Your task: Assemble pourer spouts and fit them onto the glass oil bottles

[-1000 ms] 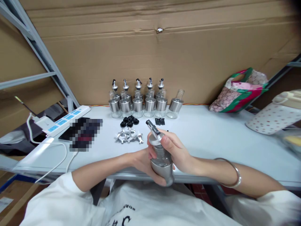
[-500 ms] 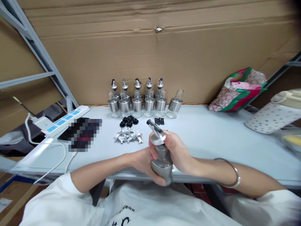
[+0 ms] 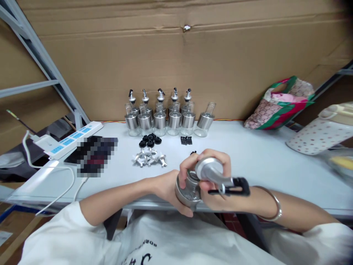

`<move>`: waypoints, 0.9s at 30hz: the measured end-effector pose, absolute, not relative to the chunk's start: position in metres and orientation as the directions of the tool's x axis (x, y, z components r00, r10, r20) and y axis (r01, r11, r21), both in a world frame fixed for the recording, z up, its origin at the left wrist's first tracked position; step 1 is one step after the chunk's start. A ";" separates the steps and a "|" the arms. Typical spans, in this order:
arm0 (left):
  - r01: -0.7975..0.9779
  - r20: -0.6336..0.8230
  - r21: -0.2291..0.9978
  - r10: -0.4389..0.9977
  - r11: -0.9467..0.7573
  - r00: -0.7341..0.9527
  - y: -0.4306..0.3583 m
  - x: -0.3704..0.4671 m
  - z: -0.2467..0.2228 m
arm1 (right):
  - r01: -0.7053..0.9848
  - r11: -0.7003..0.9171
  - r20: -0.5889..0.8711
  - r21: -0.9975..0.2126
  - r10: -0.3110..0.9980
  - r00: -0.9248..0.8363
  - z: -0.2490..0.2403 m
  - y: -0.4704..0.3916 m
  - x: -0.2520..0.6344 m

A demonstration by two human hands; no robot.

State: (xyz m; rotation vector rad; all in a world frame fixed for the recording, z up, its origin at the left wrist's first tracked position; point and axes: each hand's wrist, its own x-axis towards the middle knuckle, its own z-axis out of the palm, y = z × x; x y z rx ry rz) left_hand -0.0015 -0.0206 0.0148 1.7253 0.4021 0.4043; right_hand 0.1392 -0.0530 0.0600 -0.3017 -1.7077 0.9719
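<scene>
Near the table's front edge, my left hand point(image 3: 171, 189) is wrapped round a glass bottle with a steel sleeve point(image 3: 185, 195). My right hand point(image 3: 217, 158) grips a silver pour spout point(image 3: 211, 171) with a black flip cap point(image 3: 242, 187). The spout is tipped to the right beside the bottle's neck; my fingers partly hide the neck and the spout's lower end. Beyond my hands lie silver spout parts point(image 3: 150, 158), black stoppers point(image 3: 150, 140) and small black caps point(image 3: 186, 140). More black pieces point(image 3: 193, 152) peek out behind my right hand.
Several steel-sleeved bottles point(image 3: 160, 121) stand along the cardboard wall point(image 3: 124, 66), the back row fitted with spouts. A power strip point(image 3: 71, 140) and a blurred-out dark device point(image 3: 93, 156) lie left. At right are a patterned bag point(image 3: 278, 106) and a dotted jug point(image 3: 317, 136).
The spout has gone from upright over the bottle to tipped rightward beside its neck, moved by my right hand. My left hand stays round the bottle.
</scene>
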 end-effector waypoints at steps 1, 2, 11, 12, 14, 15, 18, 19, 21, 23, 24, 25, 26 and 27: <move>0.041 0.060 0.979 0.474 -0.199 0.878 -0.021 -0.001 0.014 | -0.291 0.619 0.683 -0.729 0.632 -0.367 0.060 -0.053 0.138; 0.037 0.071 0.976 0.478 -0.213 0.875 -0.021 -0.001 0.014 | -0.321 0.602 0.682 -0.731 0.635 -0.364 0.059 -0.052 0.137; 0.031 0.027 0.991 0.429 -0.129 0.903 -0.015 -0.002 0.020 | -0.142 0.829 0.831 -0.540 0.552 0.063 0.064 -0.040 0.144; 0.024 0.024 0.994 0.433 -0.105 0.901 -0.014 -0.003 0.021 | -0.164 0.811 0.820 -0.561 0.572 0.021 0.067 -0.039 0.147; 0.021 0.014 0.997 0.445 -0.073 0.895 -0.013 -0.003 0.021 | -0.177 0.759 0.778 -0.627 0.621 -0.095 0.070 -0.037 0.153; 0.020 0.010 0.998 0.444 -0.063 0.896 -0.013 -0.003 0.020 | -0.168 0.742 0.761 -0.649 0.633 -0.146 0.069 -0.036 0.155; 0.013 0.000 1.000 0.444 -0.025 0.896 -0.014 -0.002 0.019 | -0.123 0.735 0.737 -0.667 0.628 -0.249 0.064 -0.032 0.158; 0.010 -0.004 1.000 0.450 -0.010 0.893 -0.014 -0.002 0.019 | -0.103 0.743 0.738 -0.662 0.621 -0.265 0.063 -0.031 0.158; -0.001 -0.010 1.000 0.464 0.024 0.886 -0.015 -0.001 0.019 | -0.072 0.751 0.740 -0.656 0.622 -0.256 0.064 -0.029 0.158; -0.027 -0.015 0.997 0.485 0.079 0.875 -0.015 0.000 0.018 | -0.084 0.748 0.747 -0.659 0.637 -0.189 0.072 -0.026 0.160; -0.046 -0.019 0.992 0.499 0.118 0.866 -0.015 0.000 0.017 | -0.106 0.748 0.755 -0.655 0.642 -0.133 0.078 -0.023 0.161; -0.074 -0.020 0.984 0.515 0.161 0.857 -0.014 0.001 0.016 | -0.124 0.748 0.758 -0.652 0.647 -0.079 0.084 -0.018 0.163; -0.110 -0.017 0.972 0.530 0.206 0.848 -0.013 0.002 0.013 | -0.132 0.756 0.766 -0.641 0.642 -0.034 0.091 -0.012 0.166; -0.153 -0.008 0.956 0.543 0.249 0.840 -0.012 0.003 0.010 | -0.120 0.771 0.773 -0.626 0.633 0.034 0.097 -0.005 0.169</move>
